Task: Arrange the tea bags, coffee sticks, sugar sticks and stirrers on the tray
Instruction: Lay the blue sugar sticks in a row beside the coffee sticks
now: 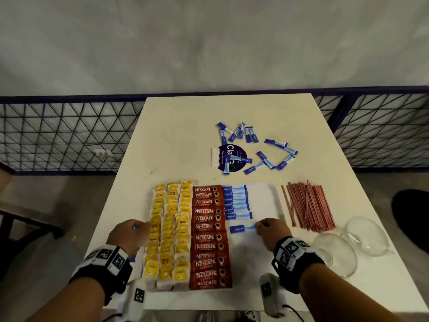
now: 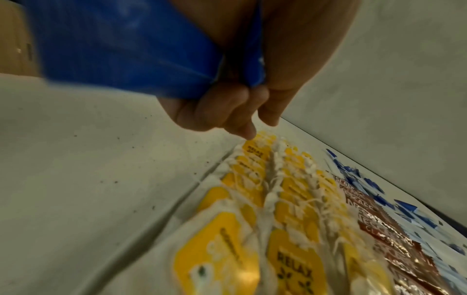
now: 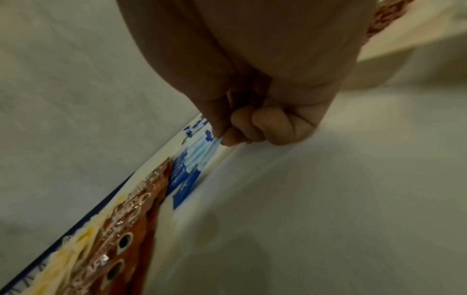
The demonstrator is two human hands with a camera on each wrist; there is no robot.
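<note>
Grey floor fills the top of the head view, with a dark blue wire fence running behind a white counter. On the counter sits a white tray: three columns of yellow tea bags on its left, a column of red coffee sticks beside them, then a short column of blue sugar sticks. More loose sugar sticks are scattered further back, around a round purple sticker. Red stirrers lie in a pile right of the tray, and two glass bowls sit near the counter's right edge. The right hand pinches the end of one sugar stick lying on the tray just below the sugar column. The left hand sits at the tray's left edge with a bit of blue showing in it.

Left wrist view: the left hand is curled around blue packets, just above the tea bags.

Right wrist view: the right hand's thumb and finger pinch the pale end of the sugar stick, other fingers tucked in, over the bare tray.
</note>
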